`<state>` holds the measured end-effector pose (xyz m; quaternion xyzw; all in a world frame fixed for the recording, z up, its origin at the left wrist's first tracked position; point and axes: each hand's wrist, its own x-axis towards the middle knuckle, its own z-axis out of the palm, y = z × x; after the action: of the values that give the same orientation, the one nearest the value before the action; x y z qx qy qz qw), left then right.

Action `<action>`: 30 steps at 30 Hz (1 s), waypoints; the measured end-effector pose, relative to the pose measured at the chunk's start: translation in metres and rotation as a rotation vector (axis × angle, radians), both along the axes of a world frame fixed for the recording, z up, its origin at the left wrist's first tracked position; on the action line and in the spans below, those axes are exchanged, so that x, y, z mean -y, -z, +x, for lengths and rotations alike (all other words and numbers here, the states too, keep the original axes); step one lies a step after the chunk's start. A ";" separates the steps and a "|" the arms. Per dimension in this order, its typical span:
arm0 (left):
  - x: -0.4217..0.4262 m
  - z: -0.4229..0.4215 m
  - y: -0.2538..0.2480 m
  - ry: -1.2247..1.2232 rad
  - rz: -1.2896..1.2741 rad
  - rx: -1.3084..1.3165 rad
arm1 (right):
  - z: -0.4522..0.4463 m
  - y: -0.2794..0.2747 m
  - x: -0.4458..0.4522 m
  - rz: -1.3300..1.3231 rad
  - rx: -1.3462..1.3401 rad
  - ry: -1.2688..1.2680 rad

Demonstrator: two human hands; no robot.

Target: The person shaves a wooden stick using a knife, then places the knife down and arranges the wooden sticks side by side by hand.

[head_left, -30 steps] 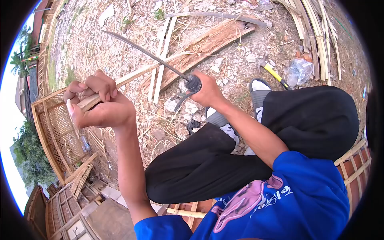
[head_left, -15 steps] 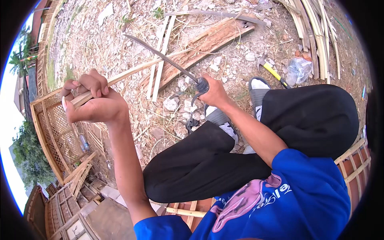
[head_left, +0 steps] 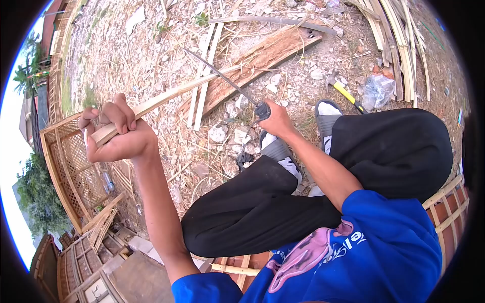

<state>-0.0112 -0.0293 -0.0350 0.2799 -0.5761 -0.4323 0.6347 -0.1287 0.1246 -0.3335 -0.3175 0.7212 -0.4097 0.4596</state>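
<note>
My left hand [head_left: 118, 129] is closed round one end of a long pale wooden strip [head_left: 174, 93]. The strip slants up to the right, its far end over a rough, splintered plank [head_left: 275, 48] on the ground. In my right hand [head_left: 277, 118] is the black handle of a machete [head_left: 230, 81], a long, dark, narrow blade pointing up and left. The blade crosses the strip near its far end; whether they touch I cannot tell. Two thin pale slats [head_left: 202, 83] lie under the strip, partly across the plank.
A hammer [head_left: 345, 93] with a yellow and black handle lies beyond my right foot, beside a clear plastic bag [head_left: 378, 91]. Several long wood strips [head_left: 399, 40] are piled at the upper right. A lattice panel [head_left: 76, 166] stands at the left. Stones and straw cover the ground.
The machete has turned and its tip has shifted right, with my right hand slightly right and lower. My left hand and the strip have moved slightly down and right.
</note>
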 end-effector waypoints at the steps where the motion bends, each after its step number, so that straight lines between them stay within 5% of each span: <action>1: 0.001 0.003 0.000 0.014 -0.003 -0.015 | 0.003 0.022 -0.006 0.066 -0.012 0.014; 3: 0.006 0.014 0.005 0.039 -0.012 -0.043 | -0.004 0.072 -0.027 0.194 -0.033 0.038; 9: 0.001 0.019 0.002 0.221 0.001 -0.093 | -0.007 0.061 -0.029 0.213 -0.079 0.062; 20: 0.005 0.021 0.004 0.459 0.059 -0.134 | -0.016 -0.146 0.042 -0.408 0.161 -0.152; 24: 0.007 0.025 0.005 0.509 0.009 -0.026 | -0.015 -0.143 0.041 -0.361 0.027 -0.199; 30: 0.005 0.026 0.000 0.577 0.049 0.069 | -0.046 -0.068 0.027 -0.090 0.032 -0.178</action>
<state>0.0145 -0.0342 -0.0348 0.1344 -0.6426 -0.5989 0.4587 -0.1750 0.0975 -0.2660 -0.3941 0.6636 -0.4040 0.4909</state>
